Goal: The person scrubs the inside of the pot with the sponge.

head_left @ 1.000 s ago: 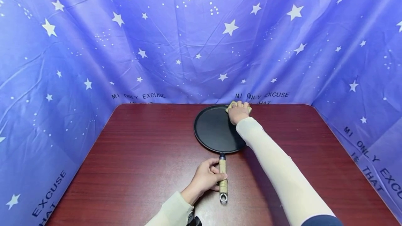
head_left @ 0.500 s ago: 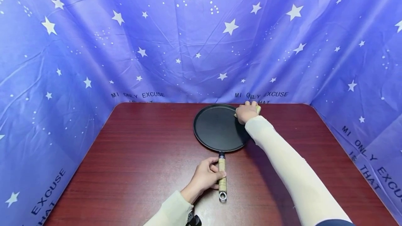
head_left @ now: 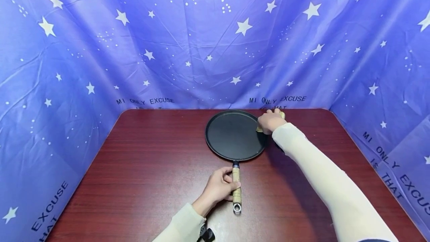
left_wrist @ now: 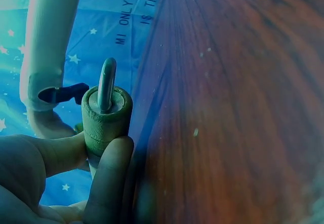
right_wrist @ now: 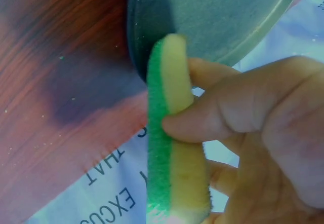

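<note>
1. Black pan (head_left: 235,135), on the wood-grained counter (head_left: 161,167), near its far edge. Likely hazard: swivelling or sliding, should a hard push at the rim overcome the hold on the handle (head_left: 236,174).
2. Left hand (head_left: 219,188): thumb and fingers pinching that handle. Possible fault: handle rolling, from so narrow a grasp.
3. Right hand (head_left: 271,121): thumb and fingers pinching the sponge (right_wrist: 164,155) at the pan's right rim; contact pressure cannot be told. Possible fault: sponge bending or slipping, through softness.
4. Pan, appearance: round, matt, shallow-rimmed; handle tan, banded, ending in a metal ring (head_left: 237,208).
5. Sponge, appearance: green layer, yellow layer.
</note>
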The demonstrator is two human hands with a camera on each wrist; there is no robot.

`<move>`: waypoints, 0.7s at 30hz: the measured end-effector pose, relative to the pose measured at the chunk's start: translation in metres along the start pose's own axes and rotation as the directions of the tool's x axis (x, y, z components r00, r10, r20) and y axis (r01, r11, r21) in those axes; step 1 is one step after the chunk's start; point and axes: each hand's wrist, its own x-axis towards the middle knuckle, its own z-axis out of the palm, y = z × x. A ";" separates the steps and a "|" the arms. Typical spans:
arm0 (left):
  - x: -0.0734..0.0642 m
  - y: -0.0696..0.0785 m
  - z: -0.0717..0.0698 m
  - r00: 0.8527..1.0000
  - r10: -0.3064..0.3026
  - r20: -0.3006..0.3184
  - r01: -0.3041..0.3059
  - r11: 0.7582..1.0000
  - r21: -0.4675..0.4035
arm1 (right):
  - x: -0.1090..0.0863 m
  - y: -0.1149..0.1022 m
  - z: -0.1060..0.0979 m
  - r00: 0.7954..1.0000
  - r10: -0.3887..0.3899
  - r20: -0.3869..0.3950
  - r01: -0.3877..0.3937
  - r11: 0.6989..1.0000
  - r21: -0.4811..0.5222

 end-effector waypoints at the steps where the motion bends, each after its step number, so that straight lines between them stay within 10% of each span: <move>1: 0.000 0.000 0.000 1.000 -0.001 -0.001 0.001 1.000 0.000 | -0.002 0.000 0.000 1.000 -0.008 0.004 0.008 1.000 -0.005; 21: 0.000 -0.001 0.000 1.000 -0.004 0.001 0.004 1.000 0.002 | -0.029 -0.008 0.009 0.995 -0.091 0.047 0.084 0.987 0.134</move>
